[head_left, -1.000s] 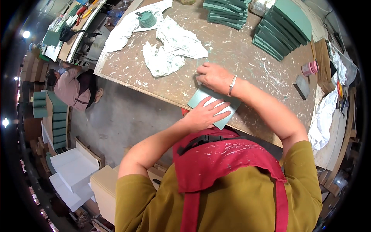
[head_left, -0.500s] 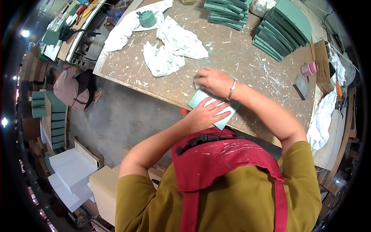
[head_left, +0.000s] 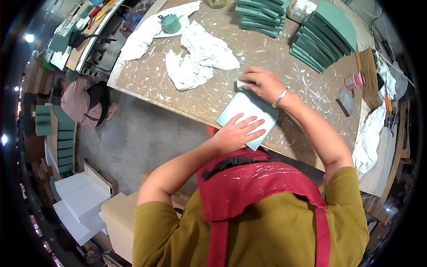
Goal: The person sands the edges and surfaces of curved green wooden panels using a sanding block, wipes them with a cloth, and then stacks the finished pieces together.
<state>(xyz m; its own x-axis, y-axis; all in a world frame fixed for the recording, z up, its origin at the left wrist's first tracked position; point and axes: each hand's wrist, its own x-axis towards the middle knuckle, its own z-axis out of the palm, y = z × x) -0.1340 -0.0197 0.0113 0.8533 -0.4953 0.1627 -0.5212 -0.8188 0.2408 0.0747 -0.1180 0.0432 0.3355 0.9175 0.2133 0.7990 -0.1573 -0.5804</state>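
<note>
1. Right hand (head_left: 265, 86): fingers curled, thumb opposed, pinching a small pale block (head_left: 241, 84) just past the far corner of the panel. Wrist roughly straight, palm downward, metal bracelet (head_left: 280, 98) behind it.
2. Left hand (head_left: 233, 134): fingers spread and extended, gripping nothing, laid flat on the pale green panel (head_left: 247, 104). Fingertips point across it, to the right.
3. Panel lies flat under the left fingers, nearer the body than the right fingertips; its lowest corner reaches the bench's near edge, by the red apron (head_left: 262, 182).
4. Left forearm slants in from lower left, elbow bent and held out. Right forearm slants up and leftward from an elbow set wide to the right; its shadow falls on the workbench (head_left: 307, 142).
5. Beyond the right fingers, to the left: crumpled white cloth (head_left: 209, 46); farther off, a green round container (head_left: 170, 24) on another white cloth (head_left: 138, 42).
6. Farther out, ahead of the right fingers: a stack of green curved pieces (head_left: 261, 18); a larger stack (head_left: 322, 40) to its right.
7. Well right of the fingers: grey block (head_left: 345, 103), pink-lidded jar (head_left: 353, 81) near it.
</note>
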